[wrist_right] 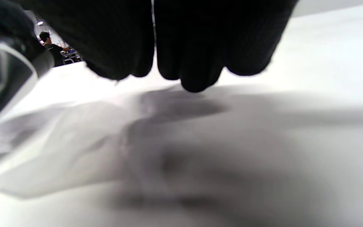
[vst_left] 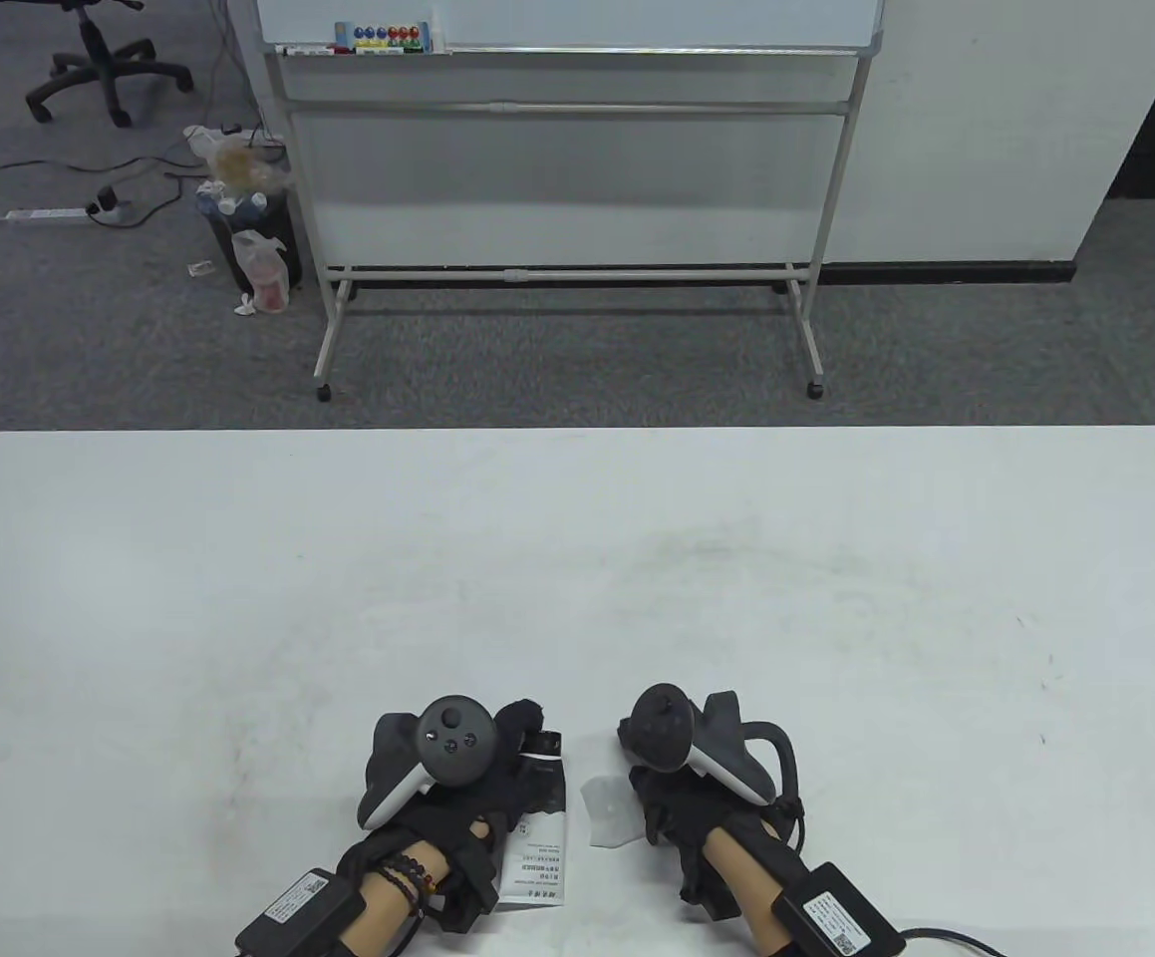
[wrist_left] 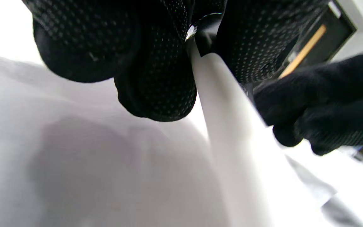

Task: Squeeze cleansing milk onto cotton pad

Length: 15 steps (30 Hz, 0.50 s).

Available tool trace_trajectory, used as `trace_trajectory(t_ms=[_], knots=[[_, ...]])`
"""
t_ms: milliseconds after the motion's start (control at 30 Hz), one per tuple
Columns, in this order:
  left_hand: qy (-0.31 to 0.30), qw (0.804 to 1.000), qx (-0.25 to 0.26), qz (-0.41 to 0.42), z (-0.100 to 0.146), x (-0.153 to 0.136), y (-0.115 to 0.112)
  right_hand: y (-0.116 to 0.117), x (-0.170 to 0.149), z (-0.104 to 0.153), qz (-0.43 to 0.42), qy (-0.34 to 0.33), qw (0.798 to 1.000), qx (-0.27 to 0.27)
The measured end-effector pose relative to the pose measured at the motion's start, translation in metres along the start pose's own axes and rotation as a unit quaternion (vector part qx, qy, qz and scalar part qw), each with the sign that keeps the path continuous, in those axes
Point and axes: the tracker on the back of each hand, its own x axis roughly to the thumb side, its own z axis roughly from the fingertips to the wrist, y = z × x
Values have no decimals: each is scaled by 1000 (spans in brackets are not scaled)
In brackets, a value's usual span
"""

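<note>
The cleansing milk tube [vst_left: 537, 832], white with a black printed label, lies low over the table [vst_left: 577, 558] near its front edge. My left hand [vst_left: 502, 773] grips it, with the black cap end [vst_left: 543, 743] pointing away from me. In the left wrist view my fingers [wrist_left: 156, 78] wrap the white tube [wrist_left: 228, 126] just below its cap. A white cotton pad [vst_left: 605, 812] lies on the table to the right of the tube. My right hand [vst_left: 652, 807] holds the pad's right edge. In the right wrist view my fingertips [wrist_right: 184, 63] sit over the blurred pad [wrist_right: 74, 151].
A whiteboard on a wheeled stand [vst_left: 567, 199] stands on the carpet beyond the table's far edge. A bin with bags [vst_left: 248, 229] and an office chair [vst_left: 99, 60] are at the far left.
</note>
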Motion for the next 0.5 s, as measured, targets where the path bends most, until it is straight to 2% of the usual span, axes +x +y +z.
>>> trace_trajectory(t_ms=[167, 300, 400, 500], knots=[[10, 999, -18, -49, -4, 2, -10, -19, -13, 7, -18, 12, 998, -60], [26, 994, -15, -101, -3, 4, -9, -31, -22, 11, -23, 17, 995, -98], [21, 990, 8, -137, -2, 2, -3, -34, -29, 10, -19, 25, 994, -105], [5, 994, 15, -110, 3, -3, 13, -35, -34, 9, -19, 29, 994, -104]])
